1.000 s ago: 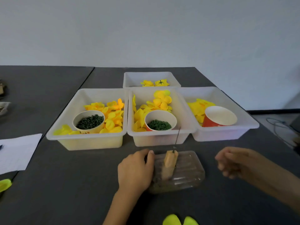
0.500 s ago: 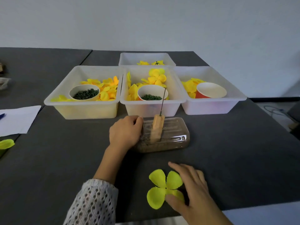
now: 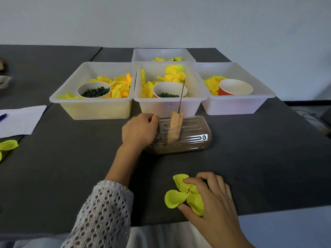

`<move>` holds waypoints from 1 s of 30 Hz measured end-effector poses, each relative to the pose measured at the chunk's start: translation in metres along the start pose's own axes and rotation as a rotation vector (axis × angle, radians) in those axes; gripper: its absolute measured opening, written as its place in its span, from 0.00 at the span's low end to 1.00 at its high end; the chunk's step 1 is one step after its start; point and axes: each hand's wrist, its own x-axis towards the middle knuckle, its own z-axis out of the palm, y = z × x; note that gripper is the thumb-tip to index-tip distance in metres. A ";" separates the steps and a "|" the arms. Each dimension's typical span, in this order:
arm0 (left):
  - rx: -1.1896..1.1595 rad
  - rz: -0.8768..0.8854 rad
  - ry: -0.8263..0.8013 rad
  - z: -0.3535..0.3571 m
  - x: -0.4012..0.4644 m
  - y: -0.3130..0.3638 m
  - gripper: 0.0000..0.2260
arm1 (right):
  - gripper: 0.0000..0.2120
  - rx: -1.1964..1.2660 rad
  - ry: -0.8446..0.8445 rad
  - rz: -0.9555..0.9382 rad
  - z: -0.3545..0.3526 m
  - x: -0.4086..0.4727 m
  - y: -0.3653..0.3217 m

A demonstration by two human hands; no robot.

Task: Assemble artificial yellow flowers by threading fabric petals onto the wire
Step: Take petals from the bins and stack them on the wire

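- My left hand (image 3: 138, 130) curls against the left end of a clear plastic box (image 3: 180, 138) on the dark surface (image 3: 71, 161), its grip closed around that end; my sleeve (image 3: 103, 212) is white open knit.
- A wooden block (image 3: 175, 125) stands in the box, tilted slightly, and a thin dark wire (image 3: 181, 96) rises from its top, leaning a little to the right.
- My right hand (image 3: 211, 199) lies near the front edge of the surface, over a yellow fabric petal piece (image 3: 179, 196) with several lobes. The thumb touches the lower lobes and the fingertips press the upper lobe, a loose grip gathering the fabric. The petal piece is well apart from the wire.
- Just behind the plastic box, three white bins sit in a row, touching side by side, with a fourth bin (image 3: 163, 55) behind the middle one.
- The left bin (image 3: 93, 108) holds yellow petals and a paper cup (image 3: 94, 89) of dark green bits.
- The middle bin (image 3: 170, 106) holds petals and a second cup (image 3: 170, 90) of green bits; the wire crosses in front of it from my view.
- The right bin (image 3: 236, 106) holds petals and a red cup (image 3: 235, 87).
- At far left lie a white paper sheet (image 3: 21, 119) and another yellow petal (image 3: 8, 144).
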 end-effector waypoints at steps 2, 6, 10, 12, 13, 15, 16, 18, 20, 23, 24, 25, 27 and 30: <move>-0.001 -0.004 0.006 0.000 0.000 0.000 0.21 | 0.24 0.010 0.016 0.017 0.001 -0.001 -0.001; -0.003 -0.006 0.021 0.000 -0.002 0.001 0.20 | 0.24 0.047 0.054 0.031 0.001 -0.003 -0.003; 0.012 0.013 0.023 -0.002 -0.003 0.007 0.20 | 0.26 0.138 0.053 0.076 0.004 -0.005 -0.001; 0.012 0.015 0.013 -0.002 -0.002 0.007 0.20 | 0.26 0.298 0.074 0.152 0.001 -0.003 0.002; 0.016 0.018 0.008 -0.002 -0.002 0.007 0.20 | 0.25 0.415 0.116 0.169 -0.002 0.001 0.004; 0.015 0.027 -0.002 -0.002 -0.001 0.007 0.20 | 0.21 0.538 0.262 0.181 -0.016 0.018 0.010; 0.006 0.031 -0.006 -0.002 -0.001 0.007 0.20 | 0.20 0.536 0.324 0.201 -0.023 0.033 0.012; -0.014 0.034 -0.010 -0.003 0.000 0.008 0.21 | 0.17 0.474 0.438 0.229 -0.038 0.077 0.018; -0.013 0.030 -0.011 -0.005 0.000 0.009 0.21 | 0.16 0.379 0.528 0.202 -0.048 0.133 0.023; 0.003 0.030 -0.019 -0.005 0.000 0.010 0.20 | 0.19 0.257 0.488 0.220 -0.045 0.226 0.038; 0.004 0.030 -0.021 -0.006 0.000 0.011 0.20 | 0.20 0.209 0.444 0.230 -0.039 0.254 0.041; 0.003 0.030 -0.023 -0.006 -0.001 0.011 0.20 | 0.21 0.165 0.392 0.240 -0.033 0.280 0.044; 0.003 0.030 -0.024 -0.007 0.000 0.012 0.20 | 0.25 0.106 0.261 0.290 -0.020 0.318 0.048; -0.005 0.034 -0.022 -0.008 -0.001 0.012 0.20 | 0.39 0.061 0.027 0.383 -0.011 0.351 0.053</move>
